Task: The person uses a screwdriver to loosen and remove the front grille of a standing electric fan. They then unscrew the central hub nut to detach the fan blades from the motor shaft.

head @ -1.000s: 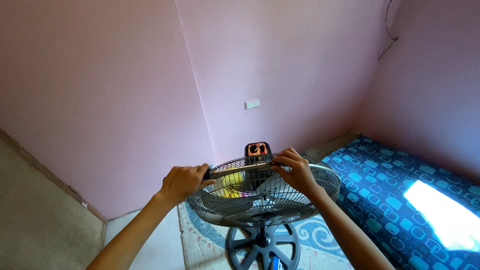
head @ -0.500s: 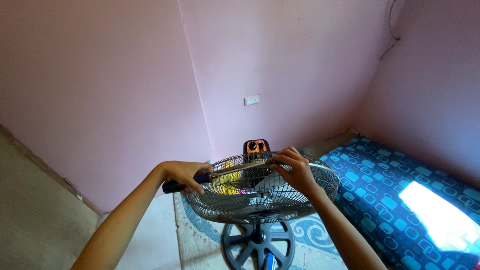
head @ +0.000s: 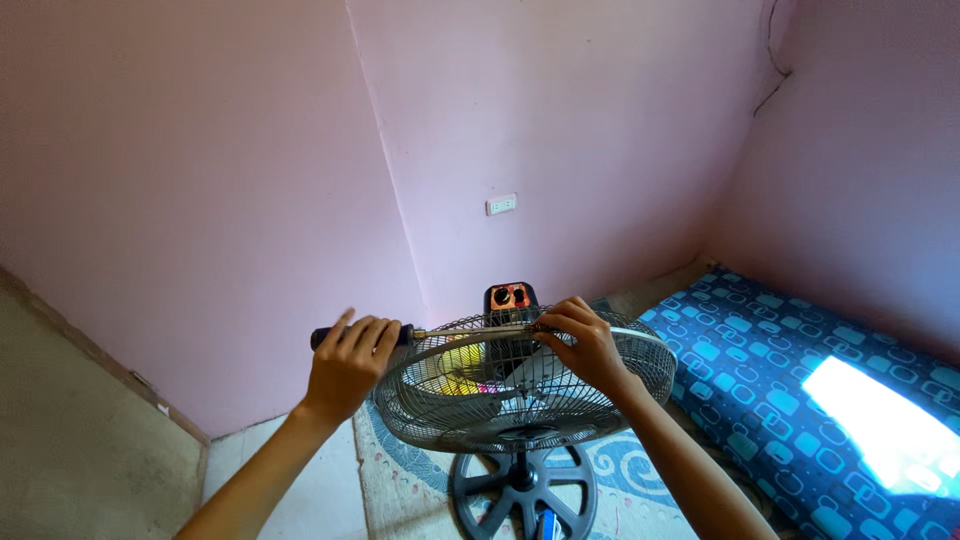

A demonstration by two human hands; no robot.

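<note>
A stand fan is tilted face up, its round wire grille toward me. A long screwdriver with a black handle lies across the grille's top rim. My left hand rests on the handle with its fingers stretched out and loosely apart. My right hand pinches the shaft's tip against the rim near the fan's black control box with its two knobs. Yellow blades show through the wires.
The fan's dark spoked base stands on a patterned rug. A blue patterned mattress lies at the right with a sunlit patch. Pink walls meet in a corner behind; a white wall socket sits above the fan.
My left hand turned on the screwdriver handle, going from a closed grip to fingers stretched over it, and the handle swung up and left. My right hand stayed at the rim.
</note>
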